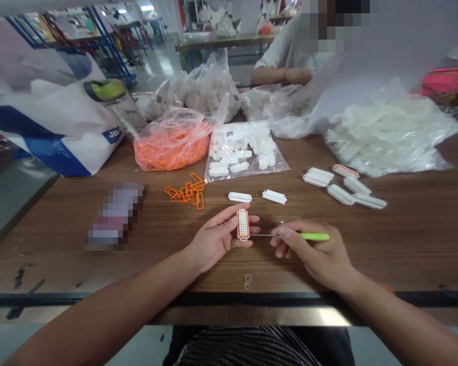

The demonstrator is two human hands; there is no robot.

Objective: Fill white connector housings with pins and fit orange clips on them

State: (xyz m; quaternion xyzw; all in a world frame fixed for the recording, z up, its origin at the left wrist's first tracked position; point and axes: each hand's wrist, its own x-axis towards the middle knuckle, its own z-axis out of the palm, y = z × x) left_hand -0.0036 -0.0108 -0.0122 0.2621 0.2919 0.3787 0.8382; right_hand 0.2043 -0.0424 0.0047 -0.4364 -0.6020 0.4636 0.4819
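Note:
My left hand (pixel 213 238) pinches a small white connector block with an orange seal ring (pixel 243 224), its pin face turned toward me. In my right hand (pixel 313 249) is a thin metal pick with a green handle (pixel 312 236), and the needle tip touches the block's lower right edge. Both hands hover just above the wooden table (pixel 61 223). Two loose white connector blocks (pixel 240 196) (pixel 274 196) lie just beyond my hands. Further left sits a small heap of orange seal rings (pixel 187 192).
A bag of orange rings (pixel 171 147) and a bag of white blocks (pixel 240 150) lie at mid table. Several finished white parts (pixel 343 185) sit right of them, with a big bag of white parts (pixel 389 132) behind. Another person (pixel 290 56) sits opposite. A blue-white bag (pixel 53 117) stands left.

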